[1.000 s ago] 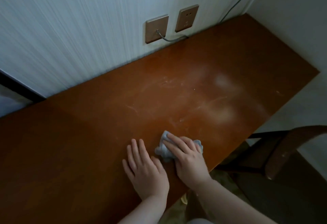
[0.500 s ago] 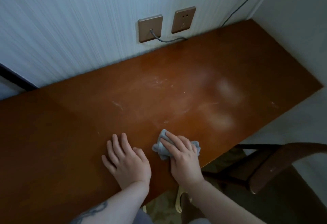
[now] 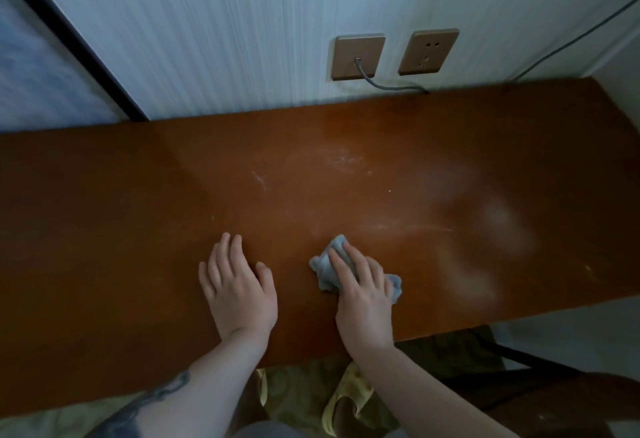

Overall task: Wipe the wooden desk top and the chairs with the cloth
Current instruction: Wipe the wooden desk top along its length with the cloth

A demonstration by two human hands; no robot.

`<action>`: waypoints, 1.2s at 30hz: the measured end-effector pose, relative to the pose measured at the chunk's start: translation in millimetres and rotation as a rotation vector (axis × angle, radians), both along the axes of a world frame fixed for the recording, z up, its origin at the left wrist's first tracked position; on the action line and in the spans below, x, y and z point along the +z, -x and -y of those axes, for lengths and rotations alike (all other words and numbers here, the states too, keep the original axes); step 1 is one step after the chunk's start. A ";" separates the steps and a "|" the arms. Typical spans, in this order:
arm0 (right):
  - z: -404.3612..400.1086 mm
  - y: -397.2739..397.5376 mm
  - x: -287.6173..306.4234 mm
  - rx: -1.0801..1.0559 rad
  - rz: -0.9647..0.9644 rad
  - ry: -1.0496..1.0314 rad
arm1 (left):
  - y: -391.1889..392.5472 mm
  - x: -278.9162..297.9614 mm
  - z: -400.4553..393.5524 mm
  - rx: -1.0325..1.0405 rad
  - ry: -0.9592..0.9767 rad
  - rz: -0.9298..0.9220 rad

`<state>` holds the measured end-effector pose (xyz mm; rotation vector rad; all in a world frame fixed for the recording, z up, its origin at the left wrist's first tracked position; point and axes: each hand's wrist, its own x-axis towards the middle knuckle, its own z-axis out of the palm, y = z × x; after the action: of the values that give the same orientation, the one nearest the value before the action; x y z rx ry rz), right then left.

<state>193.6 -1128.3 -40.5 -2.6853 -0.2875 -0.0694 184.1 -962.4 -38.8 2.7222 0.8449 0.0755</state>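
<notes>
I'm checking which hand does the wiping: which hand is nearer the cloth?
The right hand: it lies on top of the crumpled blue-grey cloth, pressing it to the desk top. The left hand rests flat on the wood beside it, apart from the cloth.

Wooden desk top (image 3: 138, 216), smudged; crumpled cloth (image 3: 329, 266), hands resting on it.

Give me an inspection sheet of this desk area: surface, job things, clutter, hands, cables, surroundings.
Surface: brown wooden desk top, pale smears and scratches mid-right.
Job's things: crumpled grey-blue cloth on the desk; dark wooden chair at lower right.
Clutter: nothing seen.
Hands: left hand flat on the desk; right hand pressing the cloth.
Cables: grey cable from the left bronze wall plate; a second runs up the wall's right.
Surroundings: pale striped wall.
</notes>
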 end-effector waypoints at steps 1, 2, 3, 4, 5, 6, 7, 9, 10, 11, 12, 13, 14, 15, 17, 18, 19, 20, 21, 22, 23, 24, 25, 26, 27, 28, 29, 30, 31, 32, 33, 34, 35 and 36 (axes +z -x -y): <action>10.5 6.3 -1.7 0.085 0.019 0.006 | -0.5 -0.9 -0.7 0.008 -0.007 0.002; 26.0 11.9 -2.7 0.119 0.035 0.011 | -1.7 -1.6 -1.3 0.010 -0.011 -0.004; 43.4 16.7 -3.5 0.088 0.044 0.013 | -2.5 -2.1 -1.3 0.006 -0.015 -0.015; 59.1 19.2 -2.3 0.006 0.037 0.004 | -3.0 -2.6 -1.2 0.001 -0.021 -0.028; 69.5 18.7 -1.1 -0.091 0.020 -0.016 | -3.2 -3.4 -0.9 -0.001 -0.028 -0.036; 71.8 15.1 -0.1 -0.177 -0.007 -0.037 | -3.4 -4.0 -0.9 0.000 -0.033 -0.039; 65.9 9.0 -0.9 -0.243 -0.031 -0.054 | -3.7 -4.4 -1.2 0.002 -0.034 -0.037; 39.6 -7.9 -1.7 -0.295 -0.060 -0.065 | -3.8 -4.7 -2.1 -0.001 -0.038 -0.039; 22.7 -16.8 -0.5 -0.301 -0.078 -0.067 | -4.5 -5.4 -2.7 -0.004 -0.044 -0.043; 7.3 -24.3 0.3 -0.289 -0.109 -0.075 | -5.5 -5.7 -2.7 -0.004 -0.047 -0.047; -4.5 -29.1 2.2 -0.252 -0.142 -0.084 | -6.4 -5.6 -3.0 -0.003 -0.045 -0.050; -10.7 -30.5 3.6 -0.173 -0.165 -0.083 | -6.7 -5.6 -3.2 -0.005 -0.042 -0.051; -10.0 -29.8 4.6 -0.043 -0.176 -0.073 | -6.4 -5.9 -3.1 -0.007 -0.039 -0.047; -2.0 -28.8 4.5 0.124 -0.170 -0.058 | -5.8 -6.2 -3.5 -0.010 -0.041 -0.040; 28.1 -33.1 3.8 0.443 -0.095 -0.032 | -6.1 -5.7 -3.5 -0.014 -0.041 -0.026; 43.5 -38.0 2.6 0.511 -0.048 -0.014 | -6.0 -5.6 -3.4 -0.017 -0.041 -0.025; 53.0 -42.1 0.1 0.466 -0.029 -0.023 | -5.8 -5.7 -3.4 -0.017 -0.042 -0.026; 53.1 -46.6 -1.5 0.328 -0.028 -0.055 | -5.7 -6.2 -3.9 -0.013 -0.043 -0.024; 42.4 -50.4 -3.3 0.138 -0.032 -0.079 | -5.8 -6.4 -4.4 -0.011 -0.042 -0.021; 23.1 -52.2 -2.0 -0.049 -0.048 -0.080 | -5.6 -6.4 -4.6 -0.013 -0.038 -0.016; -0.3 -53.4 0.3 -0.161 -0.071 -0.071 | -5.3 -6.2 -4.6 -0.017 -0.029 -0.005; -22.4 -53.6 2.6 -0.167 -0.102 -0.064 | -5.2 -5.5 -4.5 -0.019 -0.016 0.009; -39.8 -51.5 4.6 -0.084 -0.138 -0.065 | -5.5 -5.1 -4.7 -0.017 0.005 0.027; -51.6 -48.8 6.3 0.049 -0.165 -0.054 | -5.7 -4.6 -6.0 -0.012 0.029 0.048; -56.0 -47.3 7.9 0.207 -0.189 -0.039 | -4.7 -3.2 -9.2 -0.005 0.054 0.071; -52.1 -48.9 10.7 0.361 -0.201 -0.043 | -2.6 -1.4 -14.2 -0.004 0.085 0.095; -43.2 -54.0 12.0 0.487 -0.210 -0.060 | -2.1 0.4 -21.5 -0.015 0.126 0.123; -32.9 -61.2 13.3 0.579 -0.218 -0.075 | -1.7 1.7 -29.9 -0.035 0.172 0.150; -23.1 -69.2 11.6 0.612 -0.217 -0.073 | -0.8 2.1 -38.3 -0.063 0.214 0.172; -15.9 -76.1 7.7 0.554 -0.184 -0.071 | -0.2 2.1 -46.0 -0.093 0.234 0.190; -15.1 -81.3 4.4 0.402 -0.134 -0.076 | -1.5 1.5 -53.1 -0.111 0.233 0.206; -22.9 -83.6 4.6 0.194 -0.102 -0.063 | -4.6 1.0 -58.4 -0.104 0.216 0.214; -38.8 -84.3 7.3 -0.004 -0.102 -0.029 | -8.3 -0.2 -61.2 -0.056 0.196 0.214; -58.7 -83.0 9.4 -0.126 -0.139 0.004 | -12.1 -0.9 -62.3 0.036 0.182 0.204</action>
<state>276.6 -1069.6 -31.1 -2.6939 -0.0760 0.0792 196.2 -900.0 -39.7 2.4798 0.8000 0.2664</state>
